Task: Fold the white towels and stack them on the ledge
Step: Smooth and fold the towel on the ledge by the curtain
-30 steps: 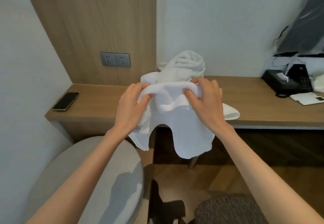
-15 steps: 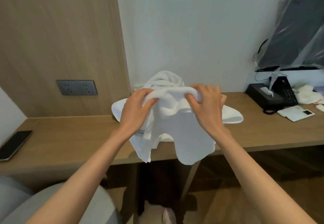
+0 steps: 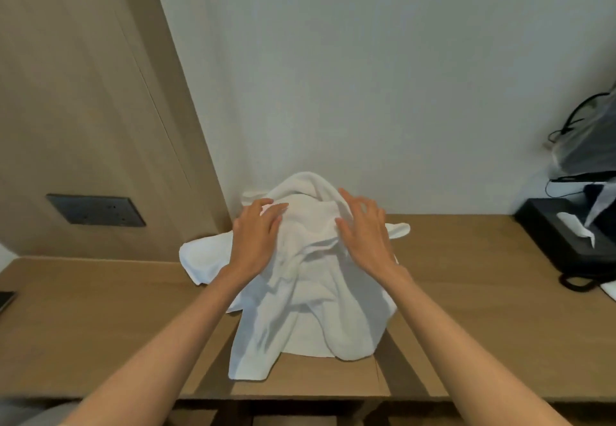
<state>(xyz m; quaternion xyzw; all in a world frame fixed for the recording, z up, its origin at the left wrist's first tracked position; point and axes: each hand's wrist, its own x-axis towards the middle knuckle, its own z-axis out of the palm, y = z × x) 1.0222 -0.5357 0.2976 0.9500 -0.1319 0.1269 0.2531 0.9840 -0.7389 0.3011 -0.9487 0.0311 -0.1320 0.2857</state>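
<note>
A crumpled white towel lies spread over a heap of white towels on the wooden ledge, against the white wall. Its lower edge reaches toward the ledge's front. My left hand rests flat on the towel's upper left with fingers straight. My right hand hovers or lightly touches its upper right, fingers spread and relaxed. Neither hand grips the cloth. Another towel edge sticks out at the left of the heap.
A black tissue box and a black telephone cord sit at the right end of the ledge. A dark phone lies at the far left edge. A power socket panel is on the wood wall.
Both hands let go of the towel, which now lies on the heap on the ledge. The hands opened flat over it. The camera moved closer and higher over the ledge.
</note>
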